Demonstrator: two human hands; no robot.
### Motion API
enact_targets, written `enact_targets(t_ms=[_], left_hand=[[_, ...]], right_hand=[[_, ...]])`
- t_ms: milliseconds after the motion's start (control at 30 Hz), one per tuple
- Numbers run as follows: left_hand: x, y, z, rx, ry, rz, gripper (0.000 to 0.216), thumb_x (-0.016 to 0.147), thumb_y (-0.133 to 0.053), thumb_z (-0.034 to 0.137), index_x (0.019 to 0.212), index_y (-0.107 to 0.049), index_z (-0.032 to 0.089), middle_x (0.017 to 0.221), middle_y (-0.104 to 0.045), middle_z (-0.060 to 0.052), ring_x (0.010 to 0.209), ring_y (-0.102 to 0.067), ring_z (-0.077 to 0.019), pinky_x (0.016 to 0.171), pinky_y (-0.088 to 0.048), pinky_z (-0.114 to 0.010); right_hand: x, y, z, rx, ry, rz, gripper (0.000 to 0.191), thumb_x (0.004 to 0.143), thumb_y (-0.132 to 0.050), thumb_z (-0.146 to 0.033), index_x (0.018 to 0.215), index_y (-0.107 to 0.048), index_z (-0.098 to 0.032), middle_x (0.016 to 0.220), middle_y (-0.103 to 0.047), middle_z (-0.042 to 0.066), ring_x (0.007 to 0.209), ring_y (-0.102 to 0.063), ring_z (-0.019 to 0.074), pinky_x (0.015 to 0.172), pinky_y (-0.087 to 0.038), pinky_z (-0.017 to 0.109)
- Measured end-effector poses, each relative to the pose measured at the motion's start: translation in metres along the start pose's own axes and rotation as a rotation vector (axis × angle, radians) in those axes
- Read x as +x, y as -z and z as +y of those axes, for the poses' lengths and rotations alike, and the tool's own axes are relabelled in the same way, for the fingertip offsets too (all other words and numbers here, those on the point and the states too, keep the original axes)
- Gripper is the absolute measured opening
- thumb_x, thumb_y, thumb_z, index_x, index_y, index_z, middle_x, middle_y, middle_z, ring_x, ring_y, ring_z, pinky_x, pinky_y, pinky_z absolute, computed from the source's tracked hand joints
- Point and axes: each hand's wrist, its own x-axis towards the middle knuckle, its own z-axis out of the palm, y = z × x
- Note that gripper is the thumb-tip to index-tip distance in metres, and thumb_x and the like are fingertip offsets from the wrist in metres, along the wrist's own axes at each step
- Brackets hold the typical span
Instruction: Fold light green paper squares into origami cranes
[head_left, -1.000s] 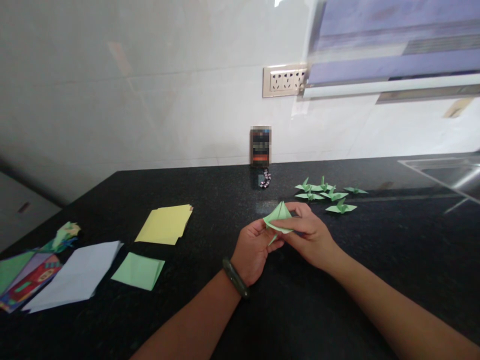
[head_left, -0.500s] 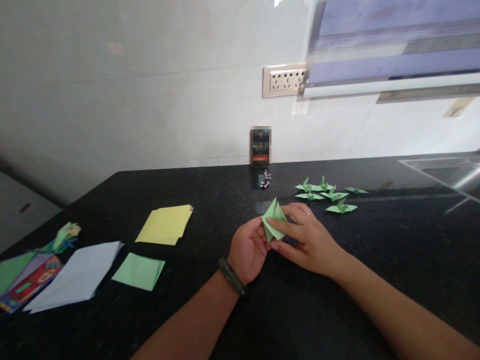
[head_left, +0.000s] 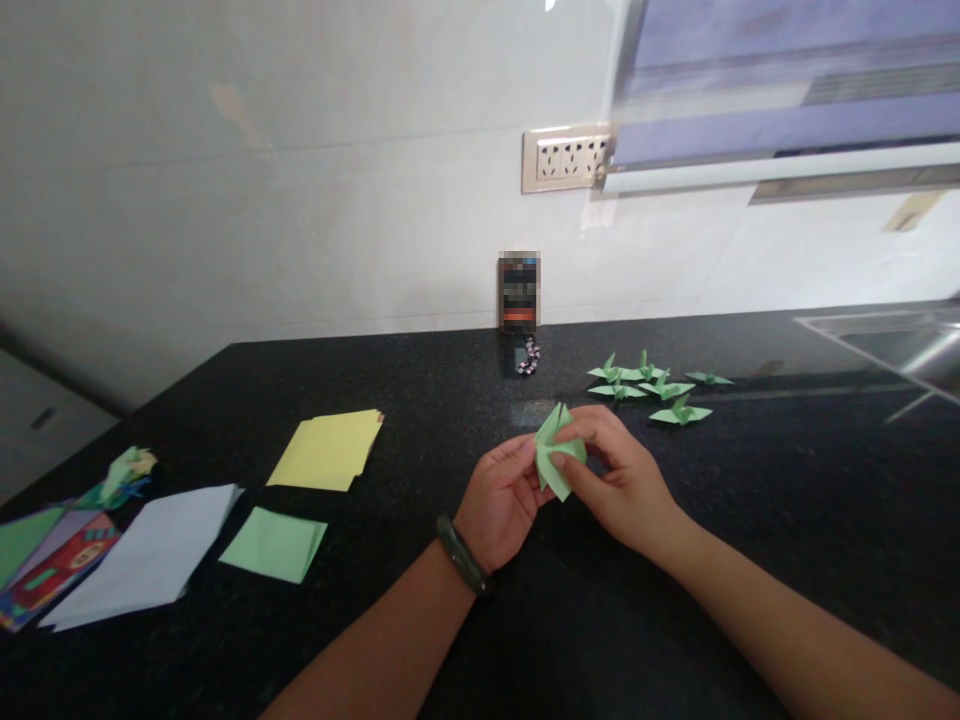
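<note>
Both my hands meet above the black counter [head_left: 675, 600] and pinch a small folded piece of green paper [head_left: 556, 458]. My left hand [head_left: 501, 497], with a dark band at the wrist, grips its left edge with curled fingers. My right hand [head_left: 621, 478] closes thumb and fingers on its right side. Several finished green paper cranes [head_left: 651, 385] lie just beyond my right hand.
A stack of yellow paper [head_left: 328, 450], a folded green sheet [head_left: 274, 543], pale blue sheets [head_left: 142, 555] and patterned paper [head_left: 45, 570] lie to the left. A small dark box [head_left: 519, 292] stands against the wall under a socket strip [head_left: 564, 160]. A steel sink [head_left: 892, 345] sits far right.
The green paper has turned in my fingers, from lying flat and wide to standing narrower and more upright. My right fingers shifted round its right side. The hands stayed in place.
</note>
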Motion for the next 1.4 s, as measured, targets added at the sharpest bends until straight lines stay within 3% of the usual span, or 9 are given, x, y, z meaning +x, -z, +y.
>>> enact_targets(t_ms=[133, 300, 533, 867, 1133, 1267, 1400], left_hand=[[0.001, 0.0, 0.0, -0.004, 0.002, 0.009, 0.017, 0.078, -0.055, 0.021, 0.089, -0.063, 0.011, 0.082, -0.066, -0.007, 0.07, -0.06, -0.013, 0.069, -0.045, -0.027], [0.0, -0.001, 0.0, 0.052, -0.012, 0.004, 0.017, 0.079, -0.054, 0.021, 0.088, -0.063, 0.01, 0.078, -0.066, -0.007, 0.069, -0.061, -0.0133, 0.069, -0.046, -0.027], [-0.001, -0.001, -0.004, 0.162, -0.048, -0.062, 0.022, 0.081, -0.053, 0.028, 0.083, -0.065, 0.01, 0.071, -0.064, -0.005, 0.065, -0.058, -0.0116, 0.066, -0.044, -0.025], [0.001, 0.002, -0.006, 0.319, -0.057, 0.011, 0.024, 0.074, -0.062, 0.033, 0.084, -0.067, 0.011, 0.06, -0.058, -0.001, 0.052, -0.048, -0.0066, 0.056, -0.038, -0.021], [0.001, 0.005, -0.006, 0.388, -0.055, 0.023, 0.025, 0.074, -0.061, 0.032, 0.089, -0.067, 0.012, 0.062, -0.059, -0.001, 0.05, -0.045, -0.0063, 0.053, -0.035, -0.021], [0.001, 0.004, -0.006, 0.401, -0.084, 0.049, 0.024, 0.076, -0.058, 0.031, 0.09, -0.066, 0.013, 0.066, -0.061, -0.002, 0.055, -0.051, -0.0085, 0.056, -0.039, -0.022], [0.001, 0.004, -0.005, 0.415, -0.117, 0.085, 0.025, 0.076, -0.059, 0.03, 0.092, -0.065, 0.013, 0.07, -0.063, -0.004, 0.058, -0.054, -0.0102, 0.056, -0.04, -0.023]], right_hand=[[-0.001, -0.005, 0.006, 0.26, -0.269, 0.075, 0.039, 0.072, -0.061, -0.022, 0.108, -0.046, -0.023, 0.093, -0.056, 0.004, 0.081, -0.057, 0.0162, 0.066, -0.05, 0.029], [0.002, -0.003, 0.008, 0.352, -0.508, -0.044, 0.017, 0.072, -0.061, -0.031, 0.08, -0.061, -0.015, 0.074, -0.062, 0.004, 0.063, -0.058, 0.0155, 0.06, -0.049, 0.03], [0.001, -0.006, 0.006, 0.241, -0.512, 0.031, 0.018, 0.068, -0.065, -0.033, 0.07, -0.059, -0.016, 0.062, -0.062, 0.001, 0.053, -0.054, 0.0132, 0.051, -0.045, 0.026], [0.0, -0.009, 0.0, 0.076, -0.468, 0.048, 0.014, 0.071, -0.057, -0.028, 0.067, -0.058, -0.015, 0.06, -0.057, 0.001, 0.054, -0.051, 0.0133, 0.052, -0.042, 0.025], [0.002, -0.004, 0.0, 0.128, -0.458, 0.018, 0.021, 0.074, -0.054, -0.031, 0.069, -0.065, -0.014, 0.063, -0.059, 0.002, 0.056, -0.05, 0.0128, 0.052, -0.041, 0.025], [0.004, -0.003, -0.002, 0.222, -0.53, 0.03, 0.024, 0.075, -0.053, -0.033, 0.076, -0.067, -0.013, 0.057, -0.056, 0.0, 0.05, -0.047, 0.0108, 0.046, -0.039, 0.023], [0.005, -0.004, -0.003, 0.279, -0.58, 0.071, 0.029, 0.078, -0.048, -0.033, 0.08, -0.068, -0.012, 0.064, -0.059, 0.002, 0.051, -0.048, 0.011, 0.043, -0.039, 0.022]])
